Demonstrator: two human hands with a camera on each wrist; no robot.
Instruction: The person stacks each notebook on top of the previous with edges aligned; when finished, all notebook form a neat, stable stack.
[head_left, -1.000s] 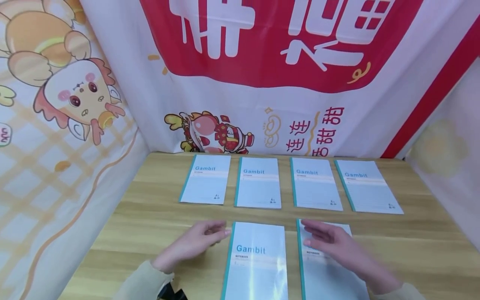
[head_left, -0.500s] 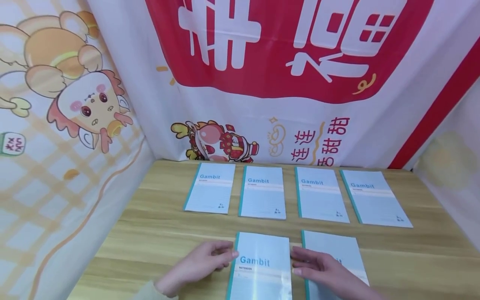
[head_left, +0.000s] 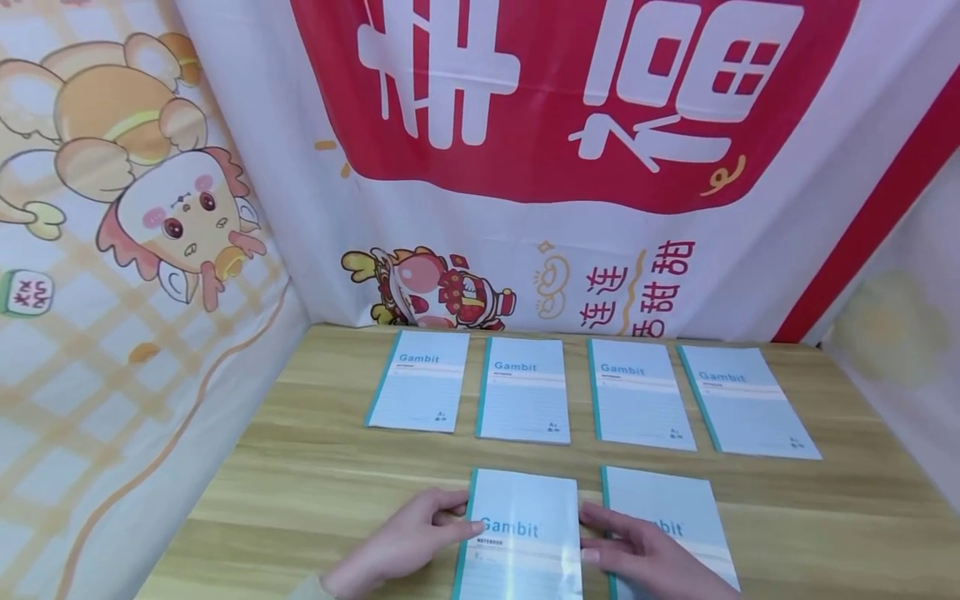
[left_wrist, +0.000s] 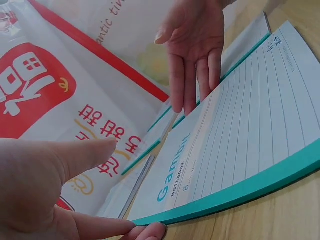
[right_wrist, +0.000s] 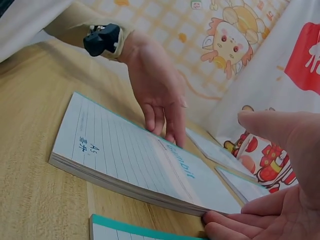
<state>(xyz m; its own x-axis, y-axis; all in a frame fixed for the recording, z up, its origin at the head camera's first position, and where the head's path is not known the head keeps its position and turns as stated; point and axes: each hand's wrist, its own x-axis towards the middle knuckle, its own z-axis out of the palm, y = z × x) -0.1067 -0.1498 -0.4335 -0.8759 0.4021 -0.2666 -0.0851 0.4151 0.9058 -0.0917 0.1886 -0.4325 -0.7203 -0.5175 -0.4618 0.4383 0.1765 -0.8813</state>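
A light blue "Gambit" notebook (head_left: 525,554) with a teal spine lies on the table between both hands. My left hand (head_left: 408,533) is at its spine side; in the left wrist view the fingertips (left_wrist: 150,231) touch the teal spine, low down, and the thumb is raised clear of the cover. My right hand (head_left: 648,550) is at the opposite edge, its fingertips (right_wrist: 217,220) against the page edges and its thumb held up. Neither hand has its thumb closed on the notebook. Partly under the right hand in the head view lies a second notebook (head_left: 686,504).
Several matching notebooks stand in a row at the back, from the left one (head_left: 420,392) to the right one (head_left: 753,408). Printed cloths hang behind the wooden table (head_left: 300,475) and at its left (head_left: 150,375). A black device (right_wrist: 102,40) sits on the left wrist.
Both hands have come in to the sides of the near left notebook; the right hand moved left, off the second notebook's cover. The head view has shifted slightly. The notebooks keep their places.
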